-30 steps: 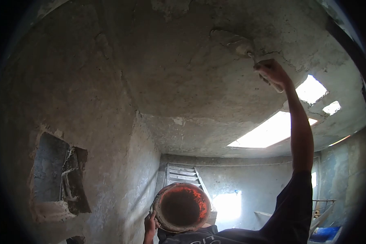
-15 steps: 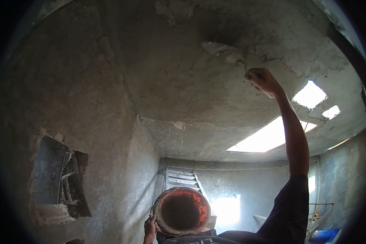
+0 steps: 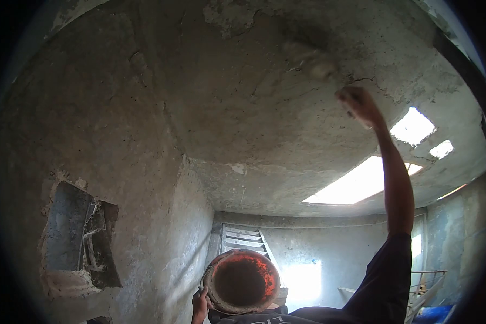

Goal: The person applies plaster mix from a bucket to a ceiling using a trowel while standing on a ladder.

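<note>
My right hand (image 3: 360,107) is raised high at the upper right, its fingers wrapped round the handle of a trowel (image 3: 310,62). The trowel's blade is smeared by motion and lies close to the rough grey ceiling (image 3: 264,124); whether it touches cannot be made out. Low in the view, my left hand (image 3: 200,303) grips the left rim of a round bucket (image 3: 216,294). Orange shows inside the bucket's crusted wall, and its inside is dark.
A ladder (image 3: 245,237) stands at the back wall behind the bucket. On the left, the wall has a rough recess (image 3: 67,227). Bright openings (image 3: 356,183) pierce the ceiling at the right. A blue object (image 3: 436,313) lies at the lower right.
My right hand has moved a little to the right with the trowel, whose blade is now more blurred. My left hand and the bucket have hardly moved.
</note>
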A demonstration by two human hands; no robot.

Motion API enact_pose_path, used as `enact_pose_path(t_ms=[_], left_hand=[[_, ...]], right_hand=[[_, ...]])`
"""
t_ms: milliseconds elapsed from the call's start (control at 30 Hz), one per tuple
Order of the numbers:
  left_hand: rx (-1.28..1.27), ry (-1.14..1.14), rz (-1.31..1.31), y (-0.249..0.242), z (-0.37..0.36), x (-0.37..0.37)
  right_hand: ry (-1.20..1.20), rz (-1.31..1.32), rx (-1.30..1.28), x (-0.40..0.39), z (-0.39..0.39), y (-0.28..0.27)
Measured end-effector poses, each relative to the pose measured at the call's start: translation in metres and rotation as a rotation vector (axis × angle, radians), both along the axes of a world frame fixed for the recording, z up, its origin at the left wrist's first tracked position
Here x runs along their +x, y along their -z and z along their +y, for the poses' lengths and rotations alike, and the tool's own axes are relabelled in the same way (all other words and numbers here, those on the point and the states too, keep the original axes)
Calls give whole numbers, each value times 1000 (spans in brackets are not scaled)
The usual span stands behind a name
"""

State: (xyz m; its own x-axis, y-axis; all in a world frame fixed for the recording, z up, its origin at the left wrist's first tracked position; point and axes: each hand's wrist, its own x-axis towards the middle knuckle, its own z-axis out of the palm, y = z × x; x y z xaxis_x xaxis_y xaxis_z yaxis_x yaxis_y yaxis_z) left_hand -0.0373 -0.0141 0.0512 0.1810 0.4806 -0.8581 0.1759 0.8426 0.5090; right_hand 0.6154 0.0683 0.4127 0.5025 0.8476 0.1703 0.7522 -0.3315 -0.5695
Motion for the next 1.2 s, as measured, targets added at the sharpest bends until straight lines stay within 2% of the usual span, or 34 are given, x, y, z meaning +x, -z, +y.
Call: enact_pose_path(t_ms=[33,167,233,300,400,433,500,567,600,667,700,767,833,900,933,1000,1033,1100,1167,1200], left_hand=[[14,-20,0,0,-1,-1],[-38,-26,-10,-1,3,0],[19,-23,14,2,-1,-1],[25,-18,26,-2,-2,2],[-5,-6,18,6,-1,-2],[-30,-20,-22,4,0,-3],[-46,-38,-57,1,1,-3],[37,14,34,-2,-2,1],[39,-7,52,-5,-2,4],[39,3,21,12,-4,-7],[36,18,-10,22,-5,-13],[44,-7,0,2,-3,0],[45,-37,12,-8,-2,5],[49,12,23,-8,-2,4],[47,12,26,-7,-2,2],[28,25,25,-5,-1,1],[28,24,22,-6,-1,1],[18,2,15,-8,-1,2],[30,8,35,-2,-3,2],[45,15,60,1,-4,2]], right_hand=[[-40,-1,-76,5,1,15],[-66,-8,-62,14,-2,28],[99,91,224,42,-12,19],[28,165,484,51,-24,-2],[110,263,528,27,-24,-22],[113,263,527,30,-23,-13],[-26,169,319,36,-13,12],[-25,105,82,7,-1,21],[-29,103,88,2,7,22],[-102,35,-142,-3,17,28],[-103,35,-140,-1,19,24],[-45,-57,24,4,24,4],[117,82,349,-1,18,-34],[277,10,473,-2,11,-72],[277,13,471,6,8,-77],[74,-30,436,22,1,-86],[73,-33,436,13,3,-80],[121,21,303,-13,6,-49],[-7,-198,114,-5,10,-8],[-72,-213,53,-3,13,12]])
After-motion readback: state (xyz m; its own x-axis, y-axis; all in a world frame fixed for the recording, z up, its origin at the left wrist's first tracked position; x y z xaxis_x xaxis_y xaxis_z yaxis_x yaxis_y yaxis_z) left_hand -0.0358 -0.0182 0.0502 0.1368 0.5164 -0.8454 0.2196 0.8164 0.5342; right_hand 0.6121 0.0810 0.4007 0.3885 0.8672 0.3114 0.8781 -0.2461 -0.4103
